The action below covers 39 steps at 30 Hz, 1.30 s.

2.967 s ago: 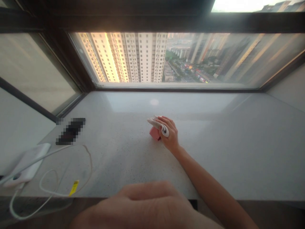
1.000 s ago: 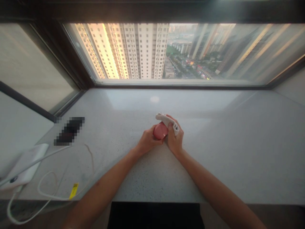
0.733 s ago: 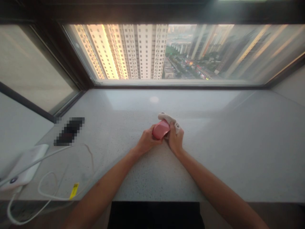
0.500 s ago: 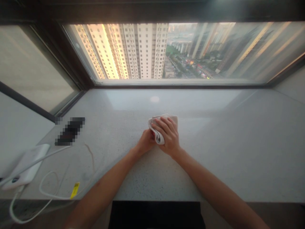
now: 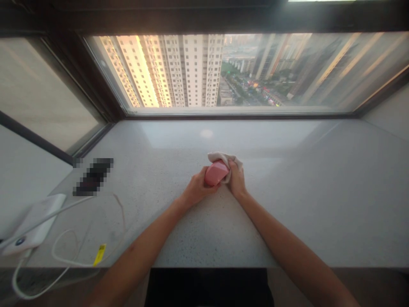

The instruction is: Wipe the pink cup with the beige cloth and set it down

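Note:
A pink object with flat, angled faces (image 5: 217, 172) is gripped in my left hand (image 5: 196, 186), over the middle of the pale stone sill. Its exact kind is not clear to me. Round its right side my right hand (image 5: 237, 179) holds a light beige cloth (image 5: 220, 156), which drapes behind the object and touches it. The fingers of my right hand are curled into the cloth and partly hidden by it.
The speckled windowsill (image 5: 303, 192) runs up to a dark-framed window (image 5: 223, 117). On the left lie a pixelated dark object (image 5: 94, 177), a white power bank-like box (image 5: 35, 224) and a white cable (image 5: 60, 260) with a yellow tag (image 5: 99, 254).
My right hand and the cloth have slid off the top of the pink object to its right side. The object, covered before, now shows in my left hand.

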Tool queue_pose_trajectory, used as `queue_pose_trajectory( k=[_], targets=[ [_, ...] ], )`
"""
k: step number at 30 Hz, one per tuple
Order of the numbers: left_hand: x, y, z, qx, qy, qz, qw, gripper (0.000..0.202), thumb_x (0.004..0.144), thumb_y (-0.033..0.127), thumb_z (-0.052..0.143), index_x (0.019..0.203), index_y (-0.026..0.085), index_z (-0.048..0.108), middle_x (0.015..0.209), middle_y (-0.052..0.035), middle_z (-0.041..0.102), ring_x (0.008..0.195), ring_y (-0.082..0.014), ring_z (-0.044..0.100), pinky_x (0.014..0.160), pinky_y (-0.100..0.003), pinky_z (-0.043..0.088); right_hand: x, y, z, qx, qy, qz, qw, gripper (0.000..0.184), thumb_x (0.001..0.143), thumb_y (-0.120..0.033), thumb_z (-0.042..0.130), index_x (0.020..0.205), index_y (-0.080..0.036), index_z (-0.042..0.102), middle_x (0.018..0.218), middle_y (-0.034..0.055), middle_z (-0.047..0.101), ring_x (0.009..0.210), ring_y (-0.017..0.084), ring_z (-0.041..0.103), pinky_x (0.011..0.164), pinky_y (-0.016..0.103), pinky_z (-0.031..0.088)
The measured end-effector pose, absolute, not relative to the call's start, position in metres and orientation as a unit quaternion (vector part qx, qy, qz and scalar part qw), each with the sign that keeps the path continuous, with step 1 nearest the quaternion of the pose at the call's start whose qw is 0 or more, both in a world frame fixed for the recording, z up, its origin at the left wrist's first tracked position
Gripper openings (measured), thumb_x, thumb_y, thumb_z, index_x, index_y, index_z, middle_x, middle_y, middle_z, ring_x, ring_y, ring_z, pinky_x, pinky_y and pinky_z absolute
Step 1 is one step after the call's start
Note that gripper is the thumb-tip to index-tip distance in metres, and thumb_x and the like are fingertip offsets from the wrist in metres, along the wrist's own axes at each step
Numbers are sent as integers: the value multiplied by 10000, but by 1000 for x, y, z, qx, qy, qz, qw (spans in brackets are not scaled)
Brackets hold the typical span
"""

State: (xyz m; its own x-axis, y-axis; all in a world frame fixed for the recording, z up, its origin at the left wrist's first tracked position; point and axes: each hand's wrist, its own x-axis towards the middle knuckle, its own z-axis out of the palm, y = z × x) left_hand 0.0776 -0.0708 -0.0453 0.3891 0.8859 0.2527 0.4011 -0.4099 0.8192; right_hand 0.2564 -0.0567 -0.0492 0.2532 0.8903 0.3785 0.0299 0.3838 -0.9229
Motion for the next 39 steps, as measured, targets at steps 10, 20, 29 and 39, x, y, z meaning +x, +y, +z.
queue_pose_trajectory(
  k=[10,20,29,39],
  targets=[
    [74,-66,-53,764,391,385,340,717,772,401,879,1392,178,598,1379,-155,717,1259,-337,685,1102,-472,553,264,-82,-21,-379,-765,16,520,446,1048,-390,578,1477,-328,680,1431,84,736,1316,334,677,1135,561,534],
    [79,-80,-44,754,434,400,289,674,781,436,853,1362,177,630,1008,-48,794,811,-205,728,763,-302,589,260,-72,-36,-407,-646,239,600,393,1093,-482,510,1247,-265,799,1222,86,819,1118,285,771,998,479,612],
    [75,-75,-51,763,449,373,280,231,829,349,786,842,142,684,713,-2,697,656,-168,653,623,-260,523,255,-85,-25,-300,-806,74,504,412,1037,-427,618,1433,-373,720,1491,32,712,1456,337,591,1301,618,350],
    [80,-76,-47,754,449,402,260,597,804,366,840,1338,178,653,1045,-69,814,857,-239,767,801,-366,643,250,-85,-32,-396,-711,142,564,400,1098,-454,505,1390,-323,746,1401,73,763,1323,318,700,1184,587,511]
  ],
)
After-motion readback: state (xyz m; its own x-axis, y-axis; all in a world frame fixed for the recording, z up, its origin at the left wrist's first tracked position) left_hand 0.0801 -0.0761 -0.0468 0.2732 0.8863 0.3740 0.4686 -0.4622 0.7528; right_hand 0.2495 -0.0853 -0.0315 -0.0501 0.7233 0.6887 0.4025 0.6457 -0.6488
